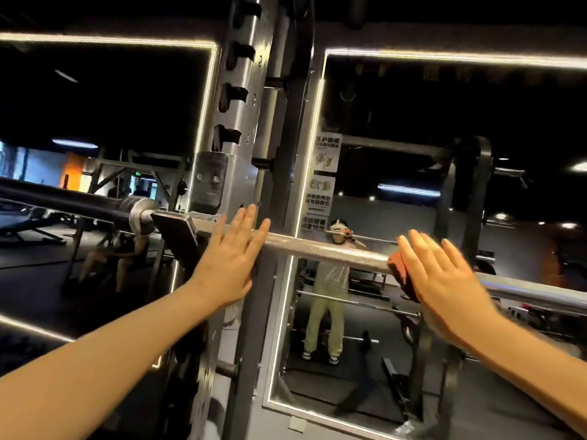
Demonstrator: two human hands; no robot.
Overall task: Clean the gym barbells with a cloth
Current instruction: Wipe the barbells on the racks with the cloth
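Observation:
A silver barbell (pixel 320 247) runs from the left, where it sits in a rack hook, down to the right edge. My left hand (pixel 230 257) is flat with straight fingers against the bar, just right of the hook. My right hand (pixel 444 276) is also flat, fingers straight, pressing an orange-red cloth (pixel 401 269) onto the bar. Only the cloth's left edge shows from under my palm.
A grey rack upright (pixel 244 100) with numbered slots stands behind the bar. The black hook plate (pixel 176 231) and the bar's sleeve (pixel 141 214) lie to the left. A lit mirror (pixel 381 185) behind reflects a standing person and more racks. A seated person (pixel 124 249) is at far left.

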